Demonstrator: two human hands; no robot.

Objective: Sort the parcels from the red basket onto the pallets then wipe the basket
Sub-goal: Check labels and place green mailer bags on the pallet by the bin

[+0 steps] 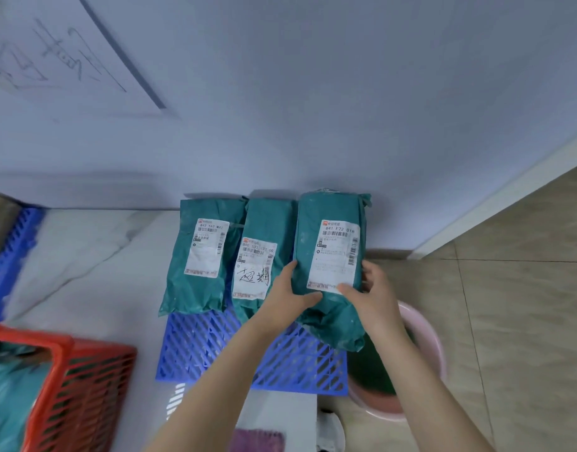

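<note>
Against the pale wall lay a blue pallet. The left hand and right hand clasped a green parcel at the pallet's right edge. Let go carelessly, it might slide into the pink basin alongside.

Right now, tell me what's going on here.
A person grips a teal plastic mailer parcel with a white label between the left hand and right hand, at the right end of a blue slatted plastic pallet against the wall. Two more teal labelled parcels lie beside it on the pallet. The red plastic basket at lower left still holds teal parcels, so sorting isn't done. A pink round basin sits right of the pallet.
</note>
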